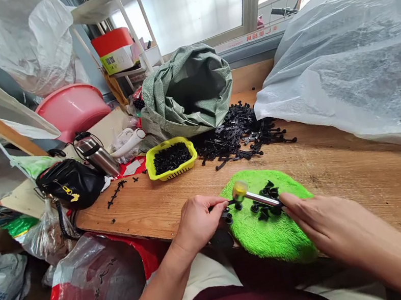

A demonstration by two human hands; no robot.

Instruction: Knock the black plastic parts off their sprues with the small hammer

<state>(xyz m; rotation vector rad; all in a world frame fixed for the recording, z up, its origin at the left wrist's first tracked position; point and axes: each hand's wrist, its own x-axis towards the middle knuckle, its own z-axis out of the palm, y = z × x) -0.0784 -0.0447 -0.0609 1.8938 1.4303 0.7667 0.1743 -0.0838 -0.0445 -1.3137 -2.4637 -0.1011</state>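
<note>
My right hand [327,220] grips a small mallet [261,198] by the end of its handle; it has a metal shaft and a yellowish head, slightly blurred. Between the thumb and fingers of my left hand [199,223] is a small black plastic part [231,202], mostly hidden by the fingertips. The mallet's head is right at this part, though whether they touch I cannot tell. Beneath both lies a fuzzy green pad [266,239] at the table's front edge. Several loose black cone-shaped pieces [264,214] rest on the pad, near the mallet's shaft.
A yellow basket [174,174] of small black pieces stands behind my left hand. Black parts [238,130] spill in a heap before an open green woven sack [179,117]. White plastic [348,62] covers the right back. A steel bottle [99,157] and black pouch [72,183] sit left.
</note>
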